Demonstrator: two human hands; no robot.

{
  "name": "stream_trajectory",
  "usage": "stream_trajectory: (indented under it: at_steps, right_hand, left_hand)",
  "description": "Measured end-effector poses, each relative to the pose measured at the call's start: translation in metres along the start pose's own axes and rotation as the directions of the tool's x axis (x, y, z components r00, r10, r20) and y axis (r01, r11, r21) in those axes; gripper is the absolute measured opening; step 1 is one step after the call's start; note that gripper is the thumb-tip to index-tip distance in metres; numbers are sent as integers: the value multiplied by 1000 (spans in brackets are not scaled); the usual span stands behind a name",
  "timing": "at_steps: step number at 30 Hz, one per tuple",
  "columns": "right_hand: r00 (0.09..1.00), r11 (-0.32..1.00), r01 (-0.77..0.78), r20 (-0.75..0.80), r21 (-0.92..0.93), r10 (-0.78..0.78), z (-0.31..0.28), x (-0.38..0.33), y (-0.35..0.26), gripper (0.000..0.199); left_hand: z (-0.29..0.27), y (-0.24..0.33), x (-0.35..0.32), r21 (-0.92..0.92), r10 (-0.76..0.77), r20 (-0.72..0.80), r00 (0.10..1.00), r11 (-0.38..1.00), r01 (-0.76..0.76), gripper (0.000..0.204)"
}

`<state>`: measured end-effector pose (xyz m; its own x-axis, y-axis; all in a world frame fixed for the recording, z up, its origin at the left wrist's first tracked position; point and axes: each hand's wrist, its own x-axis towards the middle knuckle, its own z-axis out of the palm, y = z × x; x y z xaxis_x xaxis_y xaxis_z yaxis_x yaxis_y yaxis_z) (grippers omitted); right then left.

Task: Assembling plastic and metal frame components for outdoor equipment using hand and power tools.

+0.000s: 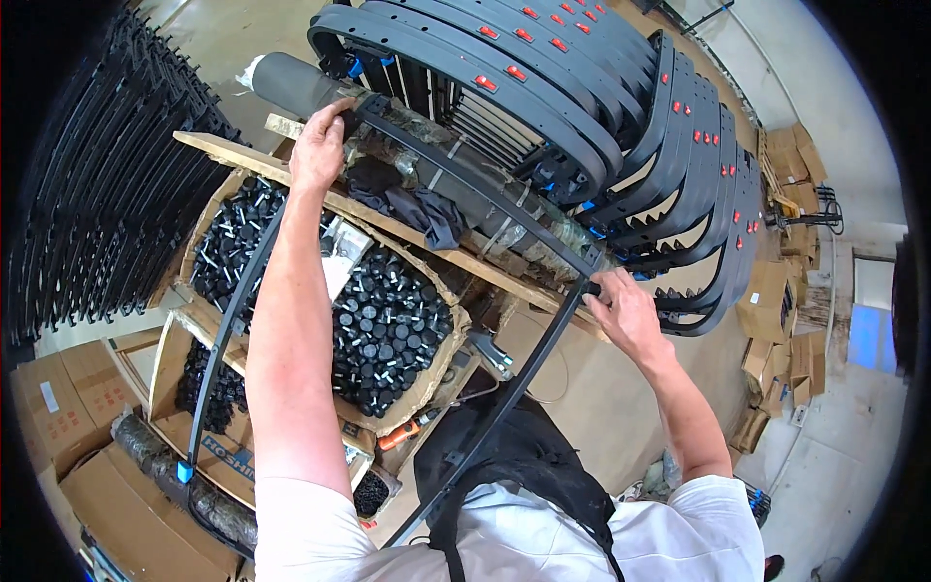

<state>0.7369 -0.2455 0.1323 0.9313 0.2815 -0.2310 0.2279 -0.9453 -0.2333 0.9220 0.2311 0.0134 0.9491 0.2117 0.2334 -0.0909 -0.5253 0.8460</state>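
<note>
Leaning over a bench, a person in a white shirt (524,543) and dark apron (495,427) holds a large black metal frame (524,376) by two of its corners, seen from above through a round, edge-bending lens. The frame lies slantwise across the middle of the view: its crossbar runs from upper left to centre right over a grey padded roll (291,82) bound with clear wrap, and one leg reaches down from the right-hand corner toward the person's body. The left hand (318,150) is at the far corner, its fingers curled over the metal; the right hand (626,308) grasps the nearer corner, thumb and fingers pressed in around the joint. A wooden board (495,274) stands along the near side of the roll, with a dark cloth (417,209) bunched beside it. Below the left forearm, an open carton (456,330) is heaped with round-headed black bolts (388,330), a white packet (341,254) lying among them. An orange-handled tool (400,434) lies just below the carton. Beyond the roll, at upper right, curved grey frames (572,112) with red labels stand packed together; more black frames (97,194) are stacked at far left, and brown boxes (776,301) line the right-hand wall.
</note>
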Motion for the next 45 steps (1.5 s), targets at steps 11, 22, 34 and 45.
stream_trajectory:
  at_steps: [11, 22, 34, 45]
  right_hand:
    - [996, 992, -94, 2, -84, 95, 11, 17, -4, 35]
    - [984, 995, -85, 155, -49, 92, -2, 10, -1, 44]
    - [997, 986, -76, -29, -149, 72, 9, 22, -8, 40]
    - [906, 723, 194, 405, -663, 127, -10, 5, 18, 24]
  left_hand:
    - [-2, -5, 1, 58, 42, -19, 999, 998, -40, 31]
    - [-4, -7, 2, -27, -49, -27, 998, 998, 48, 34]
    - [0, 2, 2, -52, -130, -48, 990, 990, 128, 36]
    - [1, 13, -8, 35, -190, -20, 982, 981, 191, 38]
